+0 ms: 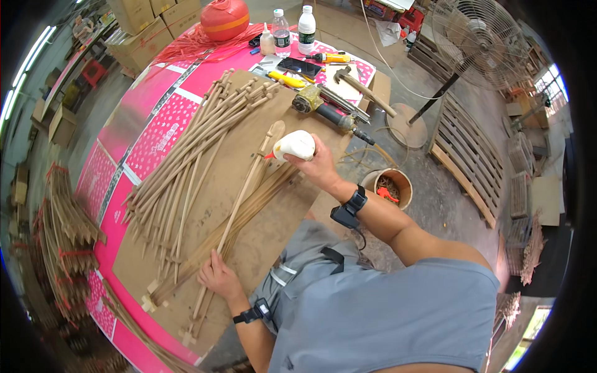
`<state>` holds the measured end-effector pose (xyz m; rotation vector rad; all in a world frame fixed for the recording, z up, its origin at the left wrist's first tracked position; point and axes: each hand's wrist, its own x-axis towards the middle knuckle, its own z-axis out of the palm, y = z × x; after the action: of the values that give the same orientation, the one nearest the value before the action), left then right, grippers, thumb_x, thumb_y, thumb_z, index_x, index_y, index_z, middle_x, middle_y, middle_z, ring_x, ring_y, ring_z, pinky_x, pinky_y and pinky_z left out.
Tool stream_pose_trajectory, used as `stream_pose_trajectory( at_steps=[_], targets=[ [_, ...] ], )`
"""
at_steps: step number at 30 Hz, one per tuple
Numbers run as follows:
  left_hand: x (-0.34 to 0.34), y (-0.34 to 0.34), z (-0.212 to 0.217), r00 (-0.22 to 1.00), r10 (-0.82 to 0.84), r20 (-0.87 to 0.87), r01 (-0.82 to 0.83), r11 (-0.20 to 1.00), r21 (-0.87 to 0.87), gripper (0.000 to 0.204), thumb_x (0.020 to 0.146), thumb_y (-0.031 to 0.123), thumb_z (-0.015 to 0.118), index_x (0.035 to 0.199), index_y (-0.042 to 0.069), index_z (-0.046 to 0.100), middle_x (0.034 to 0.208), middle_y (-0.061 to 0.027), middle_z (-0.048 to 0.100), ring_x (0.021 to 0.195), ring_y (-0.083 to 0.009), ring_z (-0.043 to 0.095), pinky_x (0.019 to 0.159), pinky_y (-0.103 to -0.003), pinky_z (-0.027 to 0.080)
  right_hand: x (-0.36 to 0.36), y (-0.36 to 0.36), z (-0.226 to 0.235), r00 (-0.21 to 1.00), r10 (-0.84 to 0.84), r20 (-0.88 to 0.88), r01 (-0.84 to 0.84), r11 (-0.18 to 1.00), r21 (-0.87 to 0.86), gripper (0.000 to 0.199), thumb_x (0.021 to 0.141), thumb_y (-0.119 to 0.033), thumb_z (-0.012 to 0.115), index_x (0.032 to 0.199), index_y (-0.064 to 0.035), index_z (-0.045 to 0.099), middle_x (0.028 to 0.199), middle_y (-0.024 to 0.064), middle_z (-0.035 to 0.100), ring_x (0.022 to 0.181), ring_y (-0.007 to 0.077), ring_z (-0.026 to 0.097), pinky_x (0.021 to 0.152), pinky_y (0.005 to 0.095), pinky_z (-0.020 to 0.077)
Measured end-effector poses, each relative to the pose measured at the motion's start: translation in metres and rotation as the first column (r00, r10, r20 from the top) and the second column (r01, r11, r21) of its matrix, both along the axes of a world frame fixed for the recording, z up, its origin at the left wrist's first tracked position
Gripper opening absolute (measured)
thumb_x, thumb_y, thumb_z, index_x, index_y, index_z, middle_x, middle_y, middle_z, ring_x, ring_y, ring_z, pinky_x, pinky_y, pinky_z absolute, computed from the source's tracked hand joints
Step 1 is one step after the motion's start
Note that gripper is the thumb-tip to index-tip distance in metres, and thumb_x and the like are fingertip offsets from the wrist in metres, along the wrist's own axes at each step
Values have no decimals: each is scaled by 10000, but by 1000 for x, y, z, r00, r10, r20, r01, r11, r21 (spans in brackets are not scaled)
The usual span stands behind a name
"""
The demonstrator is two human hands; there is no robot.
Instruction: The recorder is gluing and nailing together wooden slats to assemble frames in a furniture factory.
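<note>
My right hand [316, 163] is closed around a white squeeze bottle [295, 145] with a red nozzle. The bottle is tipped on its side, its nozzle pointing left, close to the upper end of a long thin wooden stick [233, 214]; I cannot tell whether it touches. My left hand [219, 276] pinches that stick near its lower part. Beside it lie flat wooden strips [249, 205] on a brown cardboard sheet [149, 253]. To the left is a loose pile of wooden sticks [193, 152] with small crosspieces near their ends.
An air tool [326, 112] with a hose, a hammer [364, 90], a phone [300, 67] and bottles [306, 30] lie or stand toward the back of the pink-covered table [155, 127]. On the floor at right are a bucket [404, 186], a standing fan [479, 43] and a pallet [469, 155].
</note>
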<state>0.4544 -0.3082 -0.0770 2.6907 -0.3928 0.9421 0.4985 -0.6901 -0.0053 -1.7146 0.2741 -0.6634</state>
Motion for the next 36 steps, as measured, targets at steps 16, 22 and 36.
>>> stream_pose_trajectory(
  at_steps=[16, 22, 36],
  targets=[
    [1, -2, 5, 1000, 4, -17, -5, 1000, -9, 219, 955, 134, 715, 1170, 148, 754, 960, -54, 634, 932, -295, 593, 859, -462, 445, 6, 1, 6, 998, -55, -11, 53, 991, -123, 456, 796, -239, 907, 1114, -29, 657, 1040, 132, 767, 986, 259, 747, 852, 374, 572],
    [1, -2, 5, 1000, 9, -13, -10, 1000, -7, 226, 954, 147, 721, 1178, 160, 753, 957, -55, 631, 933, -297, 593, 840, -460, 440, 9, -1, 2, 999, -50, 0, 50, 992, -120, 448, 795, -235, 907, 1110, -29, 664, 1034, 124, 772, 982, 237, 750, 853, 361, 573],
    [0, -3, 6, 1000, 5, -26, -6, 1000, -23, 248, 918, 151, 761, 1165, 166, 760, 946, -58, 619, 903, -296, 586, 845, -476, 457, 12, -1, -2, 998, -54, -23, 52, 992, -111, 449, 796, -224, 908, 1129, -41, 669, 1045, 99, 769, 986, 195, 738, 870, 351, 564]
  ],
)
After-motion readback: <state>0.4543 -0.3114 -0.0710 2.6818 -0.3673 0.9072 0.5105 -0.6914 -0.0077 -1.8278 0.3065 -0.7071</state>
